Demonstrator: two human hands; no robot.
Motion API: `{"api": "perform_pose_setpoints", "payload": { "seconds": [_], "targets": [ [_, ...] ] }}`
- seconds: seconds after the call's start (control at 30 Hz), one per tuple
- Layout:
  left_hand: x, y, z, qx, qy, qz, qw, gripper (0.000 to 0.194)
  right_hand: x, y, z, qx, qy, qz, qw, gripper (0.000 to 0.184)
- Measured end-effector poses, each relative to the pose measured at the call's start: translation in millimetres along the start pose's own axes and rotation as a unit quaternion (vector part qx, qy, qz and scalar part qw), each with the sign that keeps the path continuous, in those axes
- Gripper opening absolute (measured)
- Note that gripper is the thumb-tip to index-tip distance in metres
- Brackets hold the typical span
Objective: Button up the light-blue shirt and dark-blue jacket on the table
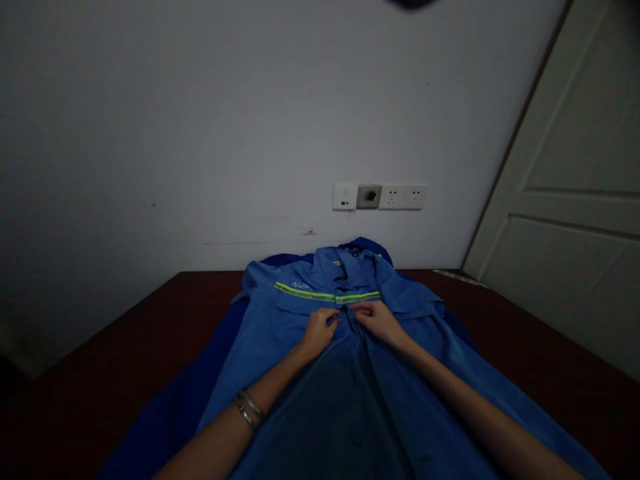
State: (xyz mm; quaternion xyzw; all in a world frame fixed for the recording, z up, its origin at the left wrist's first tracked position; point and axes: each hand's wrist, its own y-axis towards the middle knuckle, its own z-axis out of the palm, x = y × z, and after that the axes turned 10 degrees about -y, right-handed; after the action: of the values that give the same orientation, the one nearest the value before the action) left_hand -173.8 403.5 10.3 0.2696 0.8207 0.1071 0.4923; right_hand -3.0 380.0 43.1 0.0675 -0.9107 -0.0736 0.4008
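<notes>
The background is filled by a plain pale wall [250, 133], left dim by the low light. A row of fittings is mounted low on it: a white plate [345, 192] with small dark ports, a grey plate [369, 197] with a dark centre, and a white double socket [403, 197]. Below and to the left of the row, the wall is marked by a dark scuff [309, 232]; a small spot [154, 205] is seen farther left. The right side is taken up by a pale panelled door [575, 160]. Near its foot, a thin pale strip [460, 277] is seen at the far edge of the dark reddish desk [150, 347]. At the top, a blurred dark shape [411, 3] is cut off by the frame.
</notes>
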Motion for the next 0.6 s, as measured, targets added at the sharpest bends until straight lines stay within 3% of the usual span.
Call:
{"api": "perform_pose_setpoints", "payload": {
  "seconds": [0.17,0.3,0.4,0.47,0.6],
  "targets": [
    [3.5,-2.2,4.7,0.021,0.018,0.000,1.000,0.029,23.7,16.5,-8.4,-0.045,-0.212,-0.093,0.972,0.030],
    [-7.6,-0.4,-7.5,0.056,0.098,0.042,0.993,0.027,41.9,52.3,7.1,-0.043,-0.210,-0.157,0.964,0.030],
    [-25.4,10.4,-43.0,0.113,0.211,0.093,0.966,0.024,47.2,77.2,31.2,0.027,-0.165,-0.216,0.962,0.029],
    [-35.2,21.2,-75.4,0.120,0.251,0.056,0.959,0.026,47.4,87.4,48.1,0.073,-0.159,-0.249,0.953,0.026],
    [-33.7,39.0,-131.4,0.067,0.265,-0.021,0.962,0.029,46.8,92.1,76.6,0.118,-0.198,-0.299,0.926,0.027]
  ]
}}
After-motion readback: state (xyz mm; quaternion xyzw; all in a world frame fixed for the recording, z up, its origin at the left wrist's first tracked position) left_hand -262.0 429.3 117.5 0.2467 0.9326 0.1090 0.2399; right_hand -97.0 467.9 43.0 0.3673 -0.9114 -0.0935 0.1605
